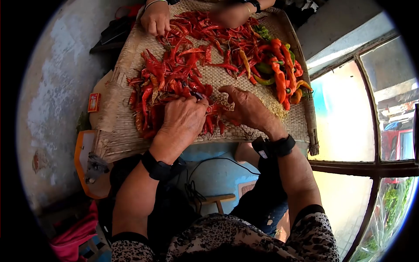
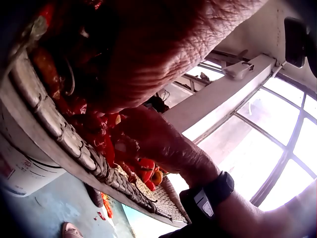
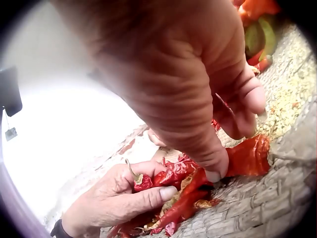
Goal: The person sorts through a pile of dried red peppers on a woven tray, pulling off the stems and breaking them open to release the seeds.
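Observation:
Many red dried chili peppers point(image 1: 163, 72) lie heaped on a woven mat tray point(image 1: 115, 126). At the heap's near edge is my left hand point(image 1: 181, 115); in the right wrist view, its thumb and fingers pinch a wrinkled dried chili point(image 3: 173, 172). My right hand point(image 1: 253, 111) hovers just to the right, thumb and fingers apart. Its thumb overlaps a broad red chili point(image 3: 250, 156) in the right wrist view. Pale seeds point(image 1: 275, 109) are scattered on the tray beside that hand. The left wrist view shows both hands close together, with the left fingers in shadow.
Another person's hands point(image 1: 156, 18) work at the tray's far side. Fresh red, orange and green peppers point(image 1: 279, 72) are piled at the right. A window point(image 1: 349, 113) stands right of the tray, a plaster wall point(image 1: 56, 109) left. Below is a wooden stool point(image 1: 216, 198).

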Tool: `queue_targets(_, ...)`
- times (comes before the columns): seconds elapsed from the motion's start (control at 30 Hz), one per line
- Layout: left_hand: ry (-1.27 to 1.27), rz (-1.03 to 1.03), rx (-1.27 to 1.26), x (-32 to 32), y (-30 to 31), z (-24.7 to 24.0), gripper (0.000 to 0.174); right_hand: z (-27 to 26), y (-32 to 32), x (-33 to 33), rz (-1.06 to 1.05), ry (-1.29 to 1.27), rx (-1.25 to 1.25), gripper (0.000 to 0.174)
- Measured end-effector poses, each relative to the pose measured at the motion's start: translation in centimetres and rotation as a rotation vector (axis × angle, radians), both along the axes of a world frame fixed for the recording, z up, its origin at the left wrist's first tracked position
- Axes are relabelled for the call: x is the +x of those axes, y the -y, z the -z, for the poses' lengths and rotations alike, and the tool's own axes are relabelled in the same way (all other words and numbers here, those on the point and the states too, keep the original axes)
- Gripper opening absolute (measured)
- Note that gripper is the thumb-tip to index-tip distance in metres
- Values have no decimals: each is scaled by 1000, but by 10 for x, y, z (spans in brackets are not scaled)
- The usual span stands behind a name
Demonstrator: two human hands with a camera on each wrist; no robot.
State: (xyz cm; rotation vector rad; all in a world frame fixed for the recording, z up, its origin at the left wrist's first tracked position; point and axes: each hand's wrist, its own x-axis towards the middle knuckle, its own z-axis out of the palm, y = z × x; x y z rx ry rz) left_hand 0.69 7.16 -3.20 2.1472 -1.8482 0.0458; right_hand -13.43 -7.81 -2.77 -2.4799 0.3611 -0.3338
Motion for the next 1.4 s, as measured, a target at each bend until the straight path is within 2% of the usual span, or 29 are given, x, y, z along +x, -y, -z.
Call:
queue_targets(0.07, 23, -21, -7, 0, 0, 0, 19, -1, 5, -2, 62, -396, 14, 30)
queue_targets(0.2, 54, -44, 28, 1, -1, -2, 20, 4, 19, -12, -64, -411, 58, 23)
queue_targets(0.3, 74, -53, 54, 1, -1, -1, 20, -3, 21, -19, -90, -353, -73, 15)
queue_targets(0.37, 83, -61, 52, 0, 0, 0, 20, 2, 37, -23, -32, -223, 83, 21)
queue_targets(0.4, 86, -57, 46, 0, 0, 0, 20, -1, 39, -23, -30, -223, 82, 21)
queue_targets(0.47, 90, -51, 42, -1, 0, 1, 19, -8, 43, -22, 92, -254, 317, 29)
queue_targets(0.5, 103, -44, 45, -1, 0, 2, 19, -6, 48, -20, 15, -254, 415, 49)
queue_targets(0.53, 117, -39, 47, 0, 0, 3, 19, -5, 51, -20, 15, -255, 415, 49)
queue_targets(0.6, 114, -34, 45, 0, 0, 3, 19, -8, 54, -20, -26, -158, 632, 71)
queue_targets(0.63, 112, -29, 41, 0, -1, 3, 18, -14, 54, -19, -5, -138, 774, 91)
queue_targets(0.67, 111, -30, 41, 0, -1, 3, 18, -16, 53, -18, -6, -139, 774, 91)
queue_targets(0.73, 120, -28, 28, 0, -1, 3, 17, -17, 52, -16, -8, 123, 792, 92)
queue_targets(0.8, 106, -25, 17, 1, -1, 3, 17, -12, 61, -13, 15, 198, 787, 86)
queue_targets(0.87, 92, -22, 6, 1, -2, 4, 16, -14, 70, -9, 43, 163, 1024, 81)
queue_targets(0.9, 100, -18, -10, 1, -2, 5, 16, -15, 71, -6, 155, 142, 972, 68)
queue_targets(0.93, 107, -13, -26, 0, -3, 5, 15, -14, 71, -1, 156, 140, 972, 68)
queue_targets(1.0, 98, -14, -24, 0, -3, 6, 15, -9, 69, 11, 517, 788, 1070, 53)
queue_targets(1.03, 91, -13, -23, 0, -3, 6, 14, -8, 71, 12, 638, 789, 975, 44)
queue_targets(1.07, 91, -14, -26, 0, -3, 5, 14, -5, 72, 11, 636, 790, 972, 44)
queue_targets(1.13, 101, -19, 7, 0, -3, 5, 15, 0, 71, 14, 516, 296, 558, 46)
queue_targets(1.17, 104, -21, 6, 0, -3, 5, 15, 4, 70, 16, 371, 60, 402, 40)
queue_targets(1.2, 110, -24, 9, 0, -3, 5, 16, 19, 69, 21, 247, -64, 51, 32)
queue_targets(1.27, 117, -25, 13, 0, -4, 5, 16, 28, 49, 25, 184, -215, -138, 26)
queue_targets(1.4, 99, -16, 27, 1, -5, 5, 20, 30, 34, 33, 213, -350, -295, 25)
